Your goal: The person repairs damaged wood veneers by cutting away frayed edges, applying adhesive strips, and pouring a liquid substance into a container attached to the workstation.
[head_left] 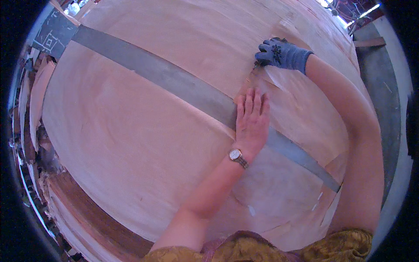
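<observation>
My left hand, bare and with a watch at the wrist, lies flat with fingers stretched out. It rests across a long grey band and the edge of a thin pale wood veneer sheet. Whether the band is a separate strip or the surface below, I cannot tell. Beyond it, my right hand wears a blue-grey glove with dark fingertips. Its fingers are curled at a ragged, torn part of the veneer; what they hold is hidden. Another broad veneer sheet spreads to the left of the band.
At the far left, a grey board bears chalk marks. Broken veneer pieces are piled along the left side, and a reddish-brown stack of wood stands at lower left. A grey surface lies past the right edge.
</observation>
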Demonstrator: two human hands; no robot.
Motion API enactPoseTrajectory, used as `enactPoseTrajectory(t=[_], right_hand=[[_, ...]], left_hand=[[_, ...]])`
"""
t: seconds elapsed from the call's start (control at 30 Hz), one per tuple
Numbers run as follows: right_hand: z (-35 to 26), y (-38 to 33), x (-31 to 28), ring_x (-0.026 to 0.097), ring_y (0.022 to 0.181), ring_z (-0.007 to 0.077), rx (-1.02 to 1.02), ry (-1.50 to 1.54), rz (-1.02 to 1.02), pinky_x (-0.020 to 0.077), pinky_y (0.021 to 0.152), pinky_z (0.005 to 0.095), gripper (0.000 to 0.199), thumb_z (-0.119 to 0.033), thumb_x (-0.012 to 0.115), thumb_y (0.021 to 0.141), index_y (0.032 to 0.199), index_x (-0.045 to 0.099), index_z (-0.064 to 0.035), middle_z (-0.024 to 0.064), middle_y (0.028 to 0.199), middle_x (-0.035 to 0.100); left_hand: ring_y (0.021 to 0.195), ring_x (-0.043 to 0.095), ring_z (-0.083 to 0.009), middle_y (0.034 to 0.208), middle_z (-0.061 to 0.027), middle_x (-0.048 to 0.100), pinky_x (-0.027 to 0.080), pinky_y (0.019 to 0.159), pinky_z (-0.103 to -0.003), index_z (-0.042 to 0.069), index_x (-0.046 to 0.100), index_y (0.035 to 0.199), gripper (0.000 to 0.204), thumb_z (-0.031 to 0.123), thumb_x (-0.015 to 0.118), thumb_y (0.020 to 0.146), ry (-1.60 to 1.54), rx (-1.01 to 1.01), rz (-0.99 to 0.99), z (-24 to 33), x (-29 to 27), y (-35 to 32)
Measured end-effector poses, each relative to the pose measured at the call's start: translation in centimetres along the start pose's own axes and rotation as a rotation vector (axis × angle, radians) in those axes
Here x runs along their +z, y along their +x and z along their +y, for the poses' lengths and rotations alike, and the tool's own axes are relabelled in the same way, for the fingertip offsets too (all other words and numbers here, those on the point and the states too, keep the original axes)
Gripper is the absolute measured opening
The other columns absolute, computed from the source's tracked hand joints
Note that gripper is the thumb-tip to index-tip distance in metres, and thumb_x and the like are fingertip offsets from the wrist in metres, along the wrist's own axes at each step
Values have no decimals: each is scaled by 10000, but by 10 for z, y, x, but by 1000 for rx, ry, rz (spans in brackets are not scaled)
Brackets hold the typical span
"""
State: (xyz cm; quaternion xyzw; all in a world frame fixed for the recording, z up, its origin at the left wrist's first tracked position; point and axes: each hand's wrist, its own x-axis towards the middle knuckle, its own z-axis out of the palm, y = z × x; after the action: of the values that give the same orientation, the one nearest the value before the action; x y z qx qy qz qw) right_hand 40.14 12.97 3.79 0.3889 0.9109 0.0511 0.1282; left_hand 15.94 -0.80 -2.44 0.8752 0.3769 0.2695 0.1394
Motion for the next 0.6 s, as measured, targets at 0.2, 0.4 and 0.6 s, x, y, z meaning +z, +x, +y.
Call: enactPoseTrajectory(t=[0.2, 0.4, 0.6], right_hand=[[-7, -34, -8, 611, 915, 327, 194, -23, 186, 505, 745, 457, 143, -221, 542, 928, 1049, 577, -154, 110, 943, 595], [-82, -41, 6, 645, 865, 353, 453, 315, 172, 514, 715, 449, 183, -224, 531, 954, 1077, 560, -92, 152, 926, 630], [-81, -25, 27, 680, 871, 321, 450, 266, 61, 548, 711, 445, 232, -245, 527, 946, 1141, 572, -128, 133, 980, 682]], left_hand=[[1387, 358, -343, 1460, -183, 428, 216, 1164, -525, 25, 521, 1332, 485, 164, 551, 869, -46, -5, 11, -2, -3, -3], [1375, 375, -330, 1445, -188, 448, 202, 1150, -549, 30, 552, 1296, 452, 221, 553, 886, 77, -25, -103, 4, -14, 2], [1269, 478, -326, 1271, -168, 561, 304, 1095, -502, 47, 457, 1365, 689, 250, 748, 774, 51, 14, -98, 3, -45, 65]])
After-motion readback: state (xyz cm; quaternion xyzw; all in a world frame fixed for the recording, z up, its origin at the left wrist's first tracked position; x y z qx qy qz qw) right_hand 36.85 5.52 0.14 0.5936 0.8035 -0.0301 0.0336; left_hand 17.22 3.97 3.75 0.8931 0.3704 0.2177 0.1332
